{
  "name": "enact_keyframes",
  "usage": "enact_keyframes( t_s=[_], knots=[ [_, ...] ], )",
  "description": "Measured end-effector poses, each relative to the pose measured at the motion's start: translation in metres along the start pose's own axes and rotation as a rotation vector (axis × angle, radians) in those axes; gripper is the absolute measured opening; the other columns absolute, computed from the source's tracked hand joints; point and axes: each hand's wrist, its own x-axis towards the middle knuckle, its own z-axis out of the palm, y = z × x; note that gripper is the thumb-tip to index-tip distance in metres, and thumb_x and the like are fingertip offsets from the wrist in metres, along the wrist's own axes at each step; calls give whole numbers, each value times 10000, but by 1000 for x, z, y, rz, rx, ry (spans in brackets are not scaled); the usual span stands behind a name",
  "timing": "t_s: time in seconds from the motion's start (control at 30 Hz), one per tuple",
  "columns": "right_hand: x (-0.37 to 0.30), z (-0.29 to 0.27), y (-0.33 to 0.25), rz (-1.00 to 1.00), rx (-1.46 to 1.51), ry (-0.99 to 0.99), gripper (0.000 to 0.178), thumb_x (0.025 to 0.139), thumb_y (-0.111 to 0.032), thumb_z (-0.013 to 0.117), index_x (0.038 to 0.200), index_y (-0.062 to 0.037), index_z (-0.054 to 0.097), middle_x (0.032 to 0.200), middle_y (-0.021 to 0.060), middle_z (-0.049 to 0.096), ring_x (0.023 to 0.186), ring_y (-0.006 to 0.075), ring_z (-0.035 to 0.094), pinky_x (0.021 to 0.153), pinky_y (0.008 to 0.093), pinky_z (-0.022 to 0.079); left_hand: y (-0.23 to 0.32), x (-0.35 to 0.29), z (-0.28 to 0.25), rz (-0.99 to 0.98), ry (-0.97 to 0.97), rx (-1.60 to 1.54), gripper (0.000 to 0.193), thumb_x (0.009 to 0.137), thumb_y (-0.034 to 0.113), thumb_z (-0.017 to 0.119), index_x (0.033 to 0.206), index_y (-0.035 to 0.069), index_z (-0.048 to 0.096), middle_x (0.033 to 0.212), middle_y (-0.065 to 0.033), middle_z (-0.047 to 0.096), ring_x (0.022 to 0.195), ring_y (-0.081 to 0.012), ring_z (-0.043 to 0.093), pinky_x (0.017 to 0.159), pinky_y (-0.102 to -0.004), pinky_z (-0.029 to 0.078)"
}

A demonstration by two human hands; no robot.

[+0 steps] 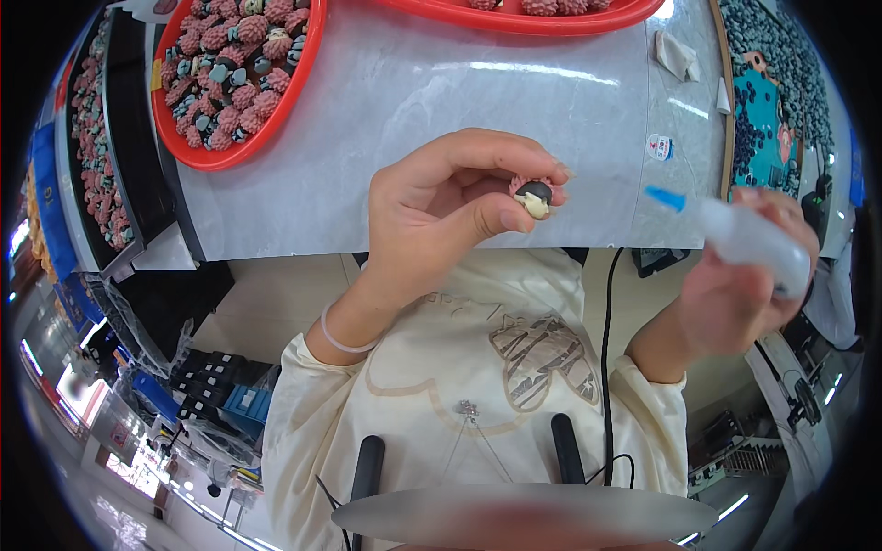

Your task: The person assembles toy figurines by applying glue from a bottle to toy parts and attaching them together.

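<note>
Between the thumb and fingers of my left hand (427, 197) is a small figurine piece (534, 198), pink and knobbly with a dark and cream part facing up. It is held above the table's near edge. My right hand (726, 298), smeared by motion, grips a white squeeze bottle (751, 243). The bottle's blue nozzle (665, 197) points left toward the piece, with a gap between them.
A red tray (219, 163) full of similar pink pieces sits at the left, and another red tray (551, 27) lies at the far side. Crumpled white paper (677, 57) rests on the grey table (423, 83). Dark small pieces surround a turquoise sheet (755, 110) at right.
</note>
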Motion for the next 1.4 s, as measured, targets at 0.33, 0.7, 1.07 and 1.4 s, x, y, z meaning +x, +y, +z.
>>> enact_keyframes(
  t_s=[0.33,0.7,1.07,1.4],
  knots=[
    [6,5,48,212,-279,18,342,658,47,651,969,-1,518,944,109,592,841,152,571,738,265,443,-3,-2,-1,-1,4,-102,234,744,21,620,947,-53,532,940,-179,575,813,-225,592,726,-310,494],
    [51,-112,63,403,-627,88,138,731,-32,594,865,-7,615,738,41,621,674,85,575,617,199,437,-2,-2,2,-10,22,-39,241,755,109,634,923,-19,518,917,-186,569,785,-238,605,666,-309,532],
    [87,-158,135,318,-982,-213,152,759,-59,574,908,-62,605,780,64,590,657,74,545,542,207,425,-2,-2,2,-25,33,-2,273,746,144,642,924,-20,516,913,-185,571,781,-233,605,660,-302,533],
    [49,-104,41,557,33,76,191,810,-46,507,963,63,542,871,103,575,703,120,537,635,211,422,-1,-1,0,-27,3,-53,248,748,88,633,932,-25,510,914,-189,571,791,-232,606,668,-304,534]
  ],
)
